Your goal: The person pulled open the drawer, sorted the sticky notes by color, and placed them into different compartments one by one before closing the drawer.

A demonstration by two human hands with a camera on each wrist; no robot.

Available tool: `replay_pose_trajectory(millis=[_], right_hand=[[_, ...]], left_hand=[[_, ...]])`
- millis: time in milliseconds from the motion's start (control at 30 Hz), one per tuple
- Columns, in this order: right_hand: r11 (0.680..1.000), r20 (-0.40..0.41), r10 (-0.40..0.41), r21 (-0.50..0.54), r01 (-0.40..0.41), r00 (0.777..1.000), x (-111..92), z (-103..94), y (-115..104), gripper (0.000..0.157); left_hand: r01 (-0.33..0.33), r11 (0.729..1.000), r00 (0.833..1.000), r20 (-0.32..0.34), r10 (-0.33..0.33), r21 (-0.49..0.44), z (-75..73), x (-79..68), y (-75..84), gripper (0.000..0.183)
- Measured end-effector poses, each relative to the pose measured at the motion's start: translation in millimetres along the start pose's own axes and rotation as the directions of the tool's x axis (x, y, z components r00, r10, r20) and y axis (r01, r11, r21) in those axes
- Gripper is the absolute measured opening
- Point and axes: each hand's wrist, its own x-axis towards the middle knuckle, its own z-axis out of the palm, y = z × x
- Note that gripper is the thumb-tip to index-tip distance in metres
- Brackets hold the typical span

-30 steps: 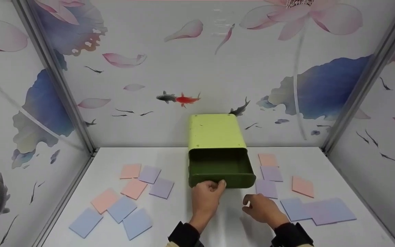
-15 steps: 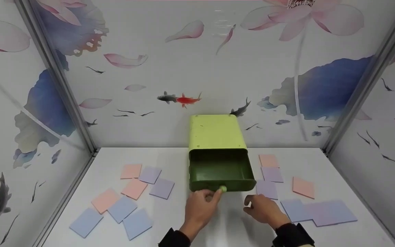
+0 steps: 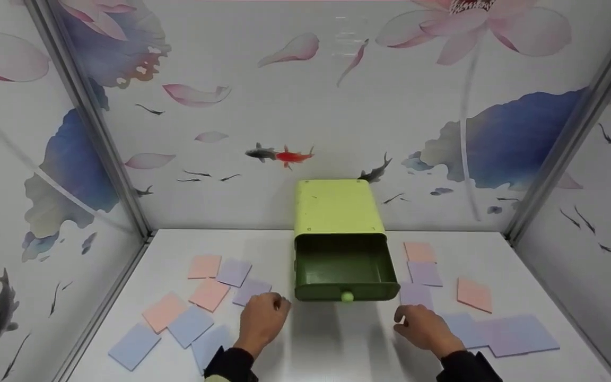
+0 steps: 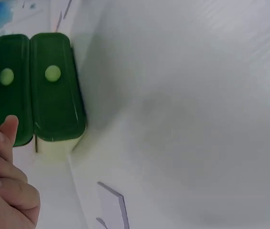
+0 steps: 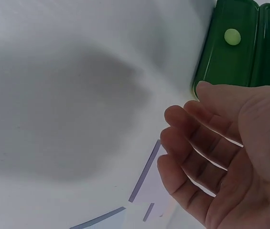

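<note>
A yellow-green drawer box (image 3: 340,207) stands at the back of the white table. Its dark green upper drawer (image 3: 319,293) is pulled out with nothing seen inside, and a round light green knob (image 3: 347,297) is on its front. Both wrist views show a second drawer front with its own knob (image 4: 6,76). My left hand (image 3: 261,322) hovers left of the drawer, apart from it, fingers loosely bent and holding nothing. To the right of the drawer, my right hand (image 3: 426,329) also holds nothing; its fingers are relaxed and slightly bent in the right wrist view.
Several flat square pieces in pink, purple and blue lie on the left, such as a blue square (image 3: 134,346). More are on the right, including a pink square (image 3: 474,295) and overlapping purple-blue pieces (image 3: 520,335). Printed panels (image 3: 220,53) enclose the table's back and sides.
My left hand has let go of the drawer knob and moved left, away from the drawer. The drawer came out slightly further. My right hand has shifted a little to the right.
</note>
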Motion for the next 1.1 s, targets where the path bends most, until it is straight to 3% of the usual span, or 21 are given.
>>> replay_pose_trajectory(millis=[133,233,333,433,567,633,800,1100], right_hand=[[1.0,-0.027,0.007,-0.001,-0.007,1.0,1,0.4,7,0.01],[1.0,-0.053,0.001,-0.001,-0.001,0.999,2,0.1,11,0.009],[1.0,-0.062,0.006,-0.008,-0.007,0.998,3,-0.3,14,0.009],[1.0,-0.065,0.017,-0.017,-0.018,0.998,6,-1.2,18,0.008],[1.0,-0.057,0.029,-0.009,-0.029,0.998,12,-3.5,24,0.009],[0.999,-0.056,0.032,-0.007,-0.033,0.998,13,-5.2,27,0.01],[0.999,-0.077,0.033,-0.016,-0.035,0.996,15,-11.0,33,0.008],[0.999,-0.129,0.037,-0.02,-0.04,0.991,18,-16.9,47,0.013]], left_hand=[[0.086,0.988,0.986,-0.129,-0.103,-0.127,-14.2,19.2,6.1,0.028],[0.101,0.969,0.976,-0.168,-0.141,-0.224,-23.0,32.4,17.1,0.025],[0.061,0.966,0.975,-0.192,-0.111,-0.25,-30.4,43.2,30.2,0.021],[-0.033,0.972,0.978,-0.206,-0.016,-0.232,-36.1,54.0,43.6,0.023],[-0.161,0.973,0.978,-0.156,0.136,-0.165,-39.9,66.2,59.1,0.027],[-0.193,0.972,0.978,-0.105,0.179,-0.137,-39.2,69.8,64.7,0.029],[-0.2,0.977,0.98,-0.019,0.199,-0.074,-35.9,73.3,72.6,0.033],[-0.193,0.979,0.981,-0.013,0.192,-0.06,-35.2,73.4,76.1,0.034]])
